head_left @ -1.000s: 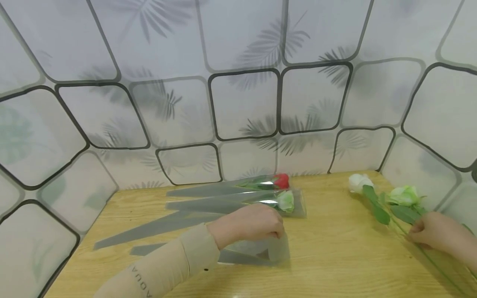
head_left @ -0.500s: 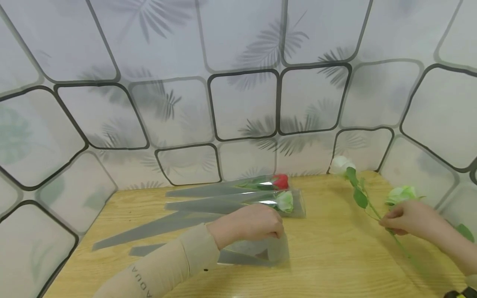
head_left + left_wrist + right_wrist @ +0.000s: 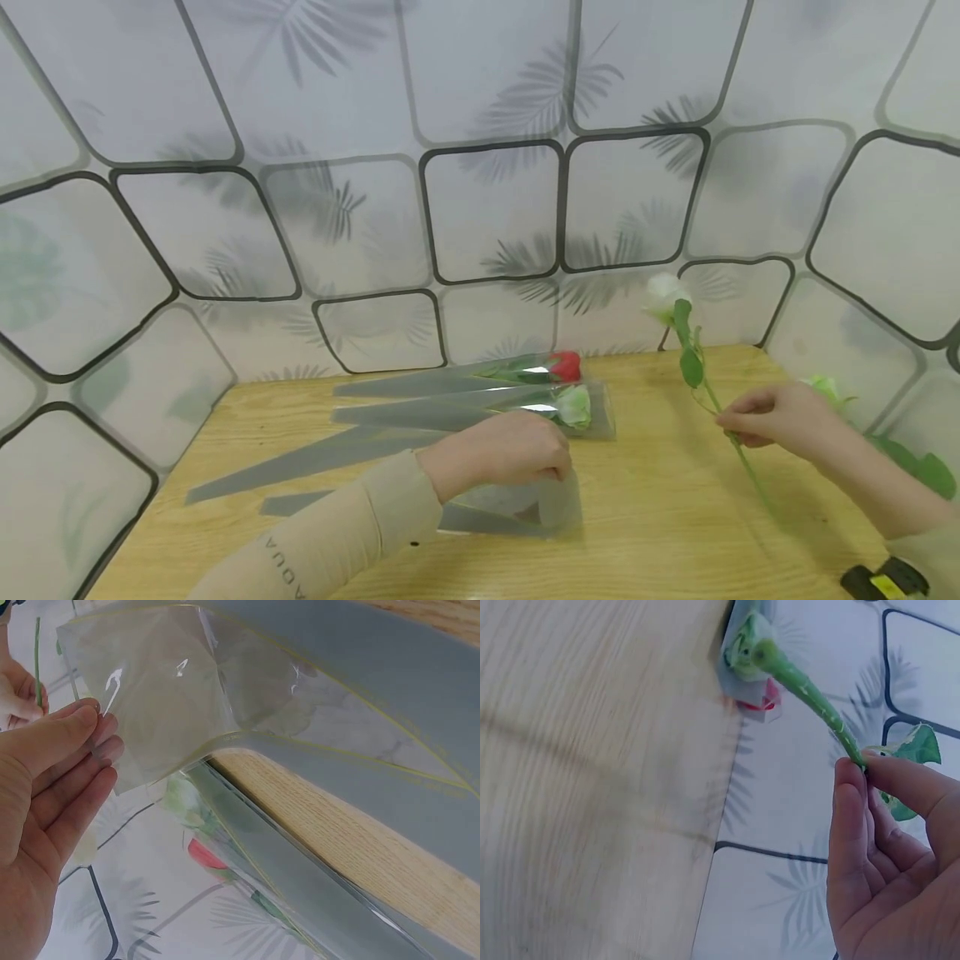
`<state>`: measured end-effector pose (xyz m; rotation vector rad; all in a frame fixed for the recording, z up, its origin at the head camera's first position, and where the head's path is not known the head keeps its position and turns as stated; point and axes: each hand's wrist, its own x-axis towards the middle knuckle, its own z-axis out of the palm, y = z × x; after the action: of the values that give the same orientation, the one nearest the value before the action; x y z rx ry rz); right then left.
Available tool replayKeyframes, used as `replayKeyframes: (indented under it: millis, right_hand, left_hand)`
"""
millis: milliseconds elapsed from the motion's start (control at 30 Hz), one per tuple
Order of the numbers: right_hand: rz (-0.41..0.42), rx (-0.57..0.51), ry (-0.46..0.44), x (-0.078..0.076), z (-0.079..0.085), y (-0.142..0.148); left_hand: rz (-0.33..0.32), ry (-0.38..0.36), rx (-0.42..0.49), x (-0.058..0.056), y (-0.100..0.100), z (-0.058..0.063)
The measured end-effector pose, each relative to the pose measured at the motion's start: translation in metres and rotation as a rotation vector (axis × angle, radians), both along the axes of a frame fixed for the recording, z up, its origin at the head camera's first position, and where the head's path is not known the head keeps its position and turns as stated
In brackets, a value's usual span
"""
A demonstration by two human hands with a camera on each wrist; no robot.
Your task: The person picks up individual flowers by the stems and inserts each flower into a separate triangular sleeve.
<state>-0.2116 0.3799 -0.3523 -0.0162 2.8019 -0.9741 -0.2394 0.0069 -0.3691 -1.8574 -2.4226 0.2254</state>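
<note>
My left hand [image 3: 502, 450] pinches the open end of a clear flower sleeve [image 3: 150, 690] between thumb and fingertips. The sleeve has grey sides with thin yellow lines and holds no flower. In my right hand [image 3: 780, 421] a white rose [image 3: 666, 297] is pinched by its green stem [image 3: 810, 694], between thumb and fingers. Its bloom points up and away to the left, and the cut lower end slants down over the table. Beyond the left hand lie a sleeved red rose [image 3: 566, 366] and a sleeved pale green rose [image 3: 575, 406], side by side.
Another grey sleeve [image 3: 277, 471] lies behind the left forearm on the wooden table [image 3: 660, 533]. A pale green rose [image 3: 828, 389] with leaves is partly hidden behind the right hand. A black and yellow object [image 3: 888, 580] shows by the right sleeve. Patterned cloth walls surround the table.
My right hand has lifted the white rose off the right side and carried it leftward, its bloom rising. The other pale green rose stays behind. My left hand keeps its place on the sleeve.
</note>
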Motion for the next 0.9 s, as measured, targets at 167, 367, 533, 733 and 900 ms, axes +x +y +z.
replayKeyframes:
  millis: [167, 367, 533, 733, 900]
  right_hand:
    - [-0.001, -0.083, 0.020, -0.002, 0.002, -0.018]
    - [-0.001, -0.118, 0.057, -0.003, 0.005, -0.039]
    - [-0.022, -0.134, 0.079, -0.001, 0.007, -0.055]
    - [-0.063, -0.253, 0.076, -0.001, 0.008, -0.070]
    - [-0.075, -0.394, 0.083, -0.002, 0.007, -0.082]
  left_hand:
    - [0.009, -0.002, -0.004, -0.001, 0.000, -0.001]
    - [-0.001, 0.012, 0.002, 0.000, 0.000, -0.002]
    - [-0.014, 0.016, 0.005, 0.000, 0.001, -0.002]
    - [-0.011, 0.029, -0.011, 0.001, 0.001, -0.002]
    - [-0.013, 0.029, -0.016, 0.000, 0.002, -0.002]
